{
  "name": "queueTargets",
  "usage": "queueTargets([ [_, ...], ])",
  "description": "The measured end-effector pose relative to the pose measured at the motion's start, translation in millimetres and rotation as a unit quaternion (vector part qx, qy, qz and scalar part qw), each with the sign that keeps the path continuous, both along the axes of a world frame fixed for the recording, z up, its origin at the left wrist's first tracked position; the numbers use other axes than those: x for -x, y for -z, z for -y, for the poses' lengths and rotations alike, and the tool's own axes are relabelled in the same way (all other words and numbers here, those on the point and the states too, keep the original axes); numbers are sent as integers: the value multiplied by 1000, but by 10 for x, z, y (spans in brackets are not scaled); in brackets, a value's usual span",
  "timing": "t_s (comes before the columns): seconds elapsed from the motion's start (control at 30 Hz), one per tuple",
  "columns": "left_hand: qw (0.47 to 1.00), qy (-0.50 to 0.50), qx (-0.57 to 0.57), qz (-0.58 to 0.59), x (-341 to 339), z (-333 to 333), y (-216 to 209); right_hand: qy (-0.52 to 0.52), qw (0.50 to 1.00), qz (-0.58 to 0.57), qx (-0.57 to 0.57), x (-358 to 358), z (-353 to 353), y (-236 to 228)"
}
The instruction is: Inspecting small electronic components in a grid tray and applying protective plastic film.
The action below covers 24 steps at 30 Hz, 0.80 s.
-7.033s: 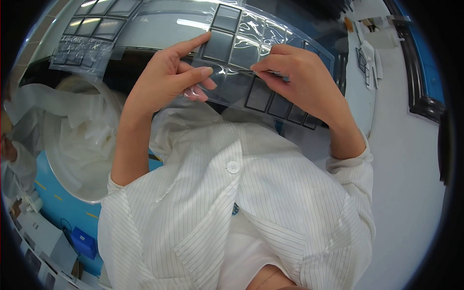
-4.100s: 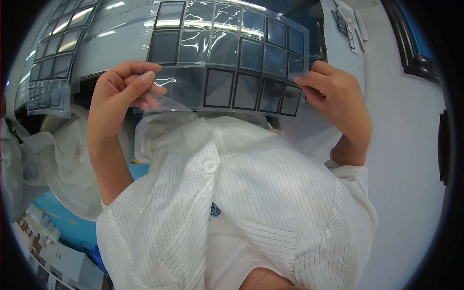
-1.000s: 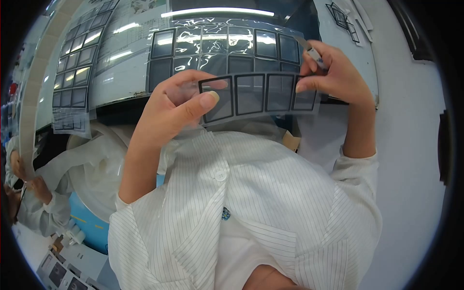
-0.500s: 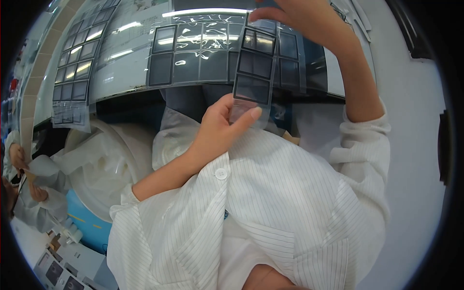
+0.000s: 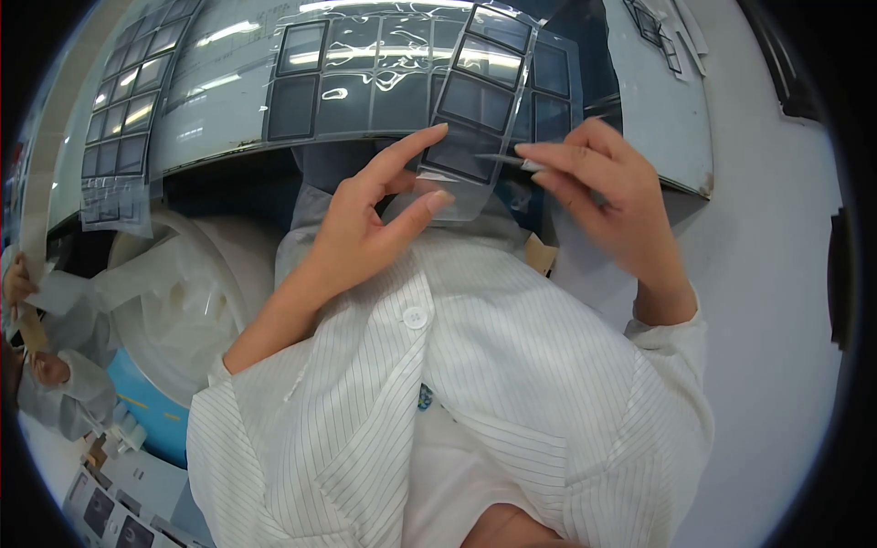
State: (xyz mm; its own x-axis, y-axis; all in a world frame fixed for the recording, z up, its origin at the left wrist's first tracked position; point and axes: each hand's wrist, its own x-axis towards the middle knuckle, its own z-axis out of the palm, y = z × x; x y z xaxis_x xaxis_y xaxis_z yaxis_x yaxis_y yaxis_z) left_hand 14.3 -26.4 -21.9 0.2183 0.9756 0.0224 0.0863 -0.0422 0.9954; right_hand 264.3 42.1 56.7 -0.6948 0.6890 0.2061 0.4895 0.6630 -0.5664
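Note:
A clear plastic film strip with dark-framed rectangular panels in a row slants over the table's front edge. My left hand is at its near end, thumb over the clear tab and index finger stretched to the strip's left side. Other fingers show faintly through the film beneath. In my right hand a thin, pointed metal tool, likely tweezers, is pinched between thumb and fingers. Its tip lies over the nearest panel's right part. Under the strip is a wider sheet of similar panels.
Another panel sheet hangs over the table edge at left. A white bin with crumpled film stands below it, near a blue surface. At the far left, another person's hands are at work. Loose dark frames lie at the table's right.
My right hand has come down from the strip's far end to its near right side, with the pointed tool now showing. My left index finger has stretched forward along the strip.

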Motion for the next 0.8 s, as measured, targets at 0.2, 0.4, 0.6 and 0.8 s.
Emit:
queueTargets([
  [0.2, 993, 63, 87, 43, 28, -76, -133, -18, 997, -41, -65, 232, 167, 166],
  [0.4, 989, 63, 110, 74, 36, -44, -137, -35, 993, -12, -108, 394, 212, 187],
  [0.6, 986, 77, 126, 78, 27, -48, -169, -45, 991, 40, -116, 492, 201, 138],
  [0.8, 985, 89, 128, 79, 39, -110, -161, -49, 983, 145, -98, 462, 213, -72],
])
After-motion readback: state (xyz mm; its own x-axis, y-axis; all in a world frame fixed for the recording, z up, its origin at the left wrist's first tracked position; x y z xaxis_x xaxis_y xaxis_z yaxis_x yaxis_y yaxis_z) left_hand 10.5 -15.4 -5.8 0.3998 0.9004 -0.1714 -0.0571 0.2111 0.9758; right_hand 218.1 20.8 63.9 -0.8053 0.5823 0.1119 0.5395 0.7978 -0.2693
